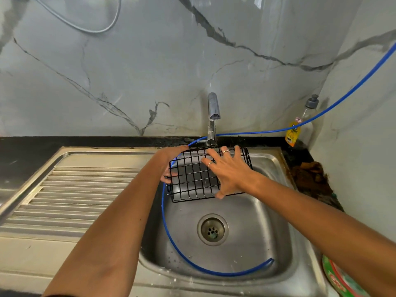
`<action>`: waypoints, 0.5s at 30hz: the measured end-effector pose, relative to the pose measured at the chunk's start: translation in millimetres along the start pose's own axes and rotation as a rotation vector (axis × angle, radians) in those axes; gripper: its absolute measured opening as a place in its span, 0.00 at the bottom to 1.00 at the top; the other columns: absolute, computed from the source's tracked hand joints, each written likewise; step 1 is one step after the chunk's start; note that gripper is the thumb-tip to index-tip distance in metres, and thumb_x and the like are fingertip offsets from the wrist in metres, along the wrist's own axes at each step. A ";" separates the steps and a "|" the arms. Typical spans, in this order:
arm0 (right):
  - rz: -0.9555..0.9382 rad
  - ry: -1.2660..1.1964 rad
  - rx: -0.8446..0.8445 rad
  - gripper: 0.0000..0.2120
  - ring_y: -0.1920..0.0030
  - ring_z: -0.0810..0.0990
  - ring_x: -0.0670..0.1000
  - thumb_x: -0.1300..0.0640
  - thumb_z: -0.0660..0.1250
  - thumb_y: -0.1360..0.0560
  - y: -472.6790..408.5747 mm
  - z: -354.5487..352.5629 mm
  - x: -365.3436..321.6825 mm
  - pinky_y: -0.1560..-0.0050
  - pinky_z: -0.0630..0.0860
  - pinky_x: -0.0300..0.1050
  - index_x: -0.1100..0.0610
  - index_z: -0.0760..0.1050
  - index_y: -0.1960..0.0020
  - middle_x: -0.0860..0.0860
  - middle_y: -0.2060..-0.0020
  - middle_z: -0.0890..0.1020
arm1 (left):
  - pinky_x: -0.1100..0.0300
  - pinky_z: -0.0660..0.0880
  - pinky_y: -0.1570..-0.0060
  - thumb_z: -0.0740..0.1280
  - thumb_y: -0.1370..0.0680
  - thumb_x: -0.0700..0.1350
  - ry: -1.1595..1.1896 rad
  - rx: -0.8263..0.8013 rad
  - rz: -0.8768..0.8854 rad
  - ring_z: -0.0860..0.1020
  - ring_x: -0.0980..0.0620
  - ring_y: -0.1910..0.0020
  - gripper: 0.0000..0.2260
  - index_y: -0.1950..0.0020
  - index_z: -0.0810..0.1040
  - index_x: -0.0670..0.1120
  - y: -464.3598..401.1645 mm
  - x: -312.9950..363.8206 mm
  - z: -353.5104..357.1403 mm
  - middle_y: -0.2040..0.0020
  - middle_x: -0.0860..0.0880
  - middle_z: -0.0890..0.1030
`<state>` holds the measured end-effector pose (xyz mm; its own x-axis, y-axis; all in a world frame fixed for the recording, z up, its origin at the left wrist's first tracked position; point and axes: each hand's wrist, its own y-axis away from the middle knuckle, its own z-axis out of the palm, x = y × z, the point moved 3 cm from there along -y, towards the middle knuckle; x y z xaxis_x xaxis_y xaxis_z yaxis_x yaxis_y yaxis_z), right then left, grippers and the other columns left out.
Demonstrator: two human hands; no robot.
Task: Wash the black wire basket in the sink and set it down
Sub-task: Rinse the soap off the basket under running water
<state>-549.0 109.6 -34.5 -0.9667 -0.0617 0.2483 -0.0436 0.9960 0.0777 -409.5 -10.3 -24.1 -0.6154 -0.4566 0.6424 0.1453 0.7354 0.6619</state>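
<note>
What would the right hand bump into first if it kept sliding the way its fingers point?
The right hand lies spread on the black wire basket, fingers aimed up-left toward the back of the sink. Straight on, it would probably meet the tap first, though depth is hard to judge.

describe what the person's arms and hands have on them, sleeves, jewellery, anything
Both forearms are bare, with no sleeves, watch or gloves in view. The right hand wears two silver-coloured rings on two fingers. The left hand shows no ring, though the black wire basket hides part of it.
</note>
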 end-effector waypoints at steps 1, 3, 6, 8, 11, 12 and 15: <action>0.003 0.009 -0.001 0.55 0.27 0.54 0.66 0.35 0.73 0.40 1.7 -0.3 3.8 0.34 0.52 0.73 0.50 0.46 0.24 0.55 0.25 0.48 | 0.44 0.74 0.41 0.69 0.29 0.65 -0.037 0.000 0.010 0.78 0.43 0.43 0.36 0.28 0.66 0.47 2.2 2.5 0.7 0.29 0.42 0.69; 0.010 0.022 -0.012 0.55 0.28 0.54 0.65 0.34 0.73 0.40 4.1 -0.6 12.1 0.34 0.53 0.73 0.50 0.47 0.24 0.55 0.24 0.48 | 0.45 0.75 0.46 0.67 0.29 0.67 -0.119 0.020 0.047 0.79 0.43 0.46 0.38 0.26 0.64 0.47 7.5 7.9 2.8 0.28 0.41 0.67; 0.020 0.033 -0.024 0.56 0.28 0.56 0.65 0.33 0.73 0.41 5.6 -2.9 23.4 0.35 0.55 0.72 0.50 0.47 0.24 0.54 0.25 0.48 | 0.53 0.77 0.65 0.63 0.26 0.67 -0.248 0.076 0.156 0.80 0.44 0.49 0.38 0.24 0.63 0.45 12.1 16.4 8.9 0.26 0.41 0.67; 0.037 0.028 -0.025 0.56 0.28 0.56 0.64 0.32 0.72 0.41 6.4 -4.8 30.6 0.35 0.56 0.72 0.49 0.47 0.24 0.54 0.25 0.49 | 0.59 0.72 0.74 0.61 0.23 0.64 -0.300 0.119 0.258 0.78 0.43 0.40 0.35 0.25 0.63 0.40 11.3 21.4 13.7 0.26 0.42 0.67; 0.076 -0.016 -0.048 0.56 0.29 0.57 0.64 0.31 0.71 0.41 8.8 -4.4 40.0 0.35 0.57 0.71 0.50 0.48 0.24 0.54 0.25 0.49 | 0.58 0.71 0.62 0.62 0.21 0.58 -0.383 0.161 0.384 0.80 0.45 0.49 0.29 0.31 0.69 0.36 8.2 27.5 22.2 0.39 0.42 0.77; 0.094 -0.037 -0.057 0.56 0.29 0.57 0.64 0.30 0.71 0.41 9.6 -3.2 42.1 0.35 0.58 0.71 0.50 0.48 0.24 0.54 0.26 0.50 | 0.58 0.70 0.60 0.62 0.21 0.57 -0.401 0.182 0.403 0.79 0.48 0.56 0.26 0.34 0.71 0.36 8.2 28.3 24.2 0.47 0.44 0.78; 0.177 -0.134 -0.081 0.56 0.30 0.57 0.63 0.30 0.71 0.43 12.1 -0.2 46.2 0.36 0.59 0.71 0.50 0.50 0.24 0.53 0.28 0.52 | 0.57 0.71 0.57 0.65 0.21 0.52 -0.379 0.225 0.476 0.77 0.49 0.55 0.20 0.37 0.72 0.40 5.6 31.2 34.7 0.48 0.44 0.79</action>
<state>-594.1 118.9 -21.9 -0.9827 0.1275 0.1345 0.1442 0.9819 0.1230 -454.8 -3.1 -13.8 -0.7606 0.1234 0.6374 0.3294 0.9194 0.2150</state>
